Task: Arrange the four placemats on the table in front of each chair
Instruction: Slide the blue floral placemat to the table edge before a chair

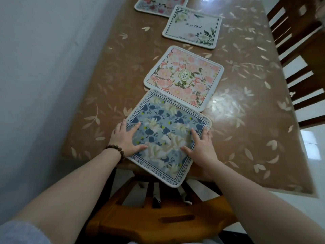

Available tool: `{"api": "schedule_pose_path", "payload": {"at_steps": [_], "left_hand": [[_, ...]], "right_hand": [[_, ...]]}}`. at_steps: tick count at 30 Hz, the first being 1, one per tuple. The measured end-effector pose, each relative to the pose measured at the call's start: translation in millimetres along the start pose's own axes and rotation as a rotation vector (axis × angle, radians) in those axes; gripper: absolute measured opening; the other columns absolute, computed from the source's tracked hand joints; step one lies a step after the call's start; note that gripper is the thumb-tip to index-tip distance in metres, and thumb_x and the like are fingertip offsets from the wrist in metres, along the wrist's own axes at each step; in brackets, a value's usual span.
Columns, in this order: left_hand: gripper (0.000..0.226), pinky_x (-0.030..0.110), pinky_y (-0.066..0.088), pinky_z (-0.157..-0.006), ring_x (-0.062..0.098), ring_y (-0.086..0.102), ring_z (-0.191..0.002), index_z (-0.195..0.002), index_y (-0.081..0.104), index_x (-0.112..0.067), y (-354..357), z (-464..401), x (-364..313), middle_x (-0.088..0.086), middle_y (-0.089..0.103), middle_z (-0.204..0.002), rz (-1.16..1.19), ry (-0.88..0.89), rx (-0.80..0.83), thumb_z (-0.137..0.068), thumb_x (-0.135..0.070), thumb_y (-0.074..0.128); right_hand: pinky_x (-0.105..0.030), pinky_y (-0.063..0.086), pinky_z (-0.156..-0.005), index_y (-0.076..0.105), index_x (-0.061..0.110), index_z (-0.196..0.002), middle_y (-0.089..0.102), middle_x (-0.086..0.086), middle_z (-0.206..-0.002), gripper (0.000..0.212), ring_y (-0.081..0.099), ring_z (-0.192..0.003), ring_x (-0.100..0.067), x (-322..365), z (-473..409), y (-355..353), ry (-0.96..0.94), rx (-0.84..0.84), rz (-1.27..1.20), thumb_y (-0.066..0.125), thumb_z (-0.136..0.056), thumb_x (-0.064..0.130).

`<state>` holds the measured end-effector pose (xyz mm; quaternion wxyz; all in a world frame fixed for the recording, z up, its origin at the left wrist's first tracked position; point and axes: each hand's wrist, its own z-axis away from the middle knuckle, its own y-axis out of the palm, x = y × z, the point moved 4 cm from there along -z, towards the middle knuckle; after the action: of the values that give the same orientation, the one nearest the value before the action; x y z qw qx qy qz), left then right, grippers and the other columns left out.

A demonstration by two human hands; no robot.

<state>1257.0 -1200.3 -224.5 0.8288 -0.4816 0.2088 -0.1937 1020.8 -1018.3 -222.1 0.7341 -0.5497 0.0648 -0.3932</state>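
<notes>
A view from above looks down at a person's two bare forearms reaching over a desk [246, 120] covered with a glossy brown cloth printed with pale leaves.

Four square placemats lie in a line running away from the viewer along the middle of the desk. The nearest is a blue placemat [168, 136] with white flowers, dark leaves and a border of printed words. It sits turned at an angle, and its near corner hangs past the desk edge, above a wooden chair [158, 219] with a yellow-brown top rail and slats.

The left hand [125, 140] lies flat on the left side of the blue placemat, fingers straight and spread, thumb stretched along the mat. A bracelet [117, 152] of dark round beads circles that wrist. The right hand [200, 147] lies flat on the right side of the same mat, fingers spread, the outer ones reaching its right edge. Neither hand curls around anything; both press on the mat with open palms.

Just beyond, its near edge touching or very slightly under the blue one, lies a pink placemat [184, 78] with roses and a small oval label in the middle. Farther on, apart from it, is a white placemat [192, 27] with a dark line border, corner flowers and a script word. The farthest, a red-flowered placemat [161, 5], is cut off by the top of the picture.

Dark wooden chairs [295, 55] stand along the right side of the desk. A plain pale wall [38, 67] runs along the left.
</notes>
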Motion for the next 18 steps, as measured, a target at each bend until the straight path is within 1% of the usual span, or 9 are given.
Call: {"api": "schedule_pose_path", "payload": {"at_steps": [7,11,13,15,16,18], "left_hand": [[0.099,0.049,0.013,-0.112,0.033,0.0,-0.142,-0.144,0.008,-0.05,13,13,-14,0.012,-0.005,-0.157,0.044,-0.021,-0.027,-0.061,-0.086,0.048],[0.1,0.049,0.014,-0.112,0.033,-0.001,-0.142,-0.143,0.008,-0.051,20,23,-32,0.013,-0.004,-0.157,0.096,-0.04,-0.031,-0.059,-0.087,0.048],[0.1,0.05,0.014,-0.112,0.033,-0.001,-0.142,-0.144,0.007,-0.05,23,27,-41,0.013,-0.004,-0.157,0.108,-0.042,-0.019,-0.059,-0.087,0.048],[0.1,0.05,0.015,-0.111,0.033,-0.002,-0.142,-0.144,0.006,-0.051,27,30,-49,0.012,-0.005,-0.157,0.114,-0.044,-0.009,-0.061,-0.085,0.049],[0.1,0.05,0.016,-0.111,0.032,-0.003,-0.142,-0.144,0.006,-0.05,28,31,-53,0.012,-0.005,-0.157,0.121,-0.042,-0.006,-0.061,-0.084,0.051],[0.101,0.049,0.017,-0.111,0.03,-0.003,-0.142,-0.144,0.008,-0.048,31,34,-60,0.011,-0.004,-0.157,0.136,-0.029,-0.008,-0.062,-0.081,0.055]], "right_hand": [[-0.046,0.007,-0.115,0.009,0.036,-0.148,-0.012,-0.01,-0.158,0.085,-0.014,-0.144,-0.031,-9,-30,-24,-0.045,0.021,0.061,0.053,-0.081,0.066],[-0.05,0.014,-0.114,0.009,0.037,-0.148,-0.009,-0.008,-0.159,0.084,-0.016,-0.143,-0.029,-15,-52,-41,-0.064,0.042,0.084,0.053,-0.082,0.064],[-0.05,0.014,-0.114,0.009,0.036,-0.148,-0.008,-0.008,-0.159,0.084,-0.015,-0.143,-0.03,-19,-61,-48,-0.078,0.053,0.098,0.053,-0.081,0.064],[-0.049,0.011,-0.114,0.01,0.035,-0.148,-0.007,-0.008,-0.159,0.086,-0.012,-0.144,-0.031,-23,-69,-54,-0.094,0.063,0.099,0.054,-0.081,0.065],[-0.05,0.013,-0.115,0.011,0.034,-0.148,-0.007,-0.007,-0.159,0.087,-0.008,-0.144,-0.031,-25,-72,-56,-0.096,0.076,0.081,0.056,-0.08,0.064],[-0.05,0.021,-0.115,0.014,0.035,-0.148,-0.007,-0.004,-0.159,0.086,0.001,-0.145,-0.03,-27,-74,-58,-0.097,0.103,0.053,0.059,-0.08,0.06]]}}
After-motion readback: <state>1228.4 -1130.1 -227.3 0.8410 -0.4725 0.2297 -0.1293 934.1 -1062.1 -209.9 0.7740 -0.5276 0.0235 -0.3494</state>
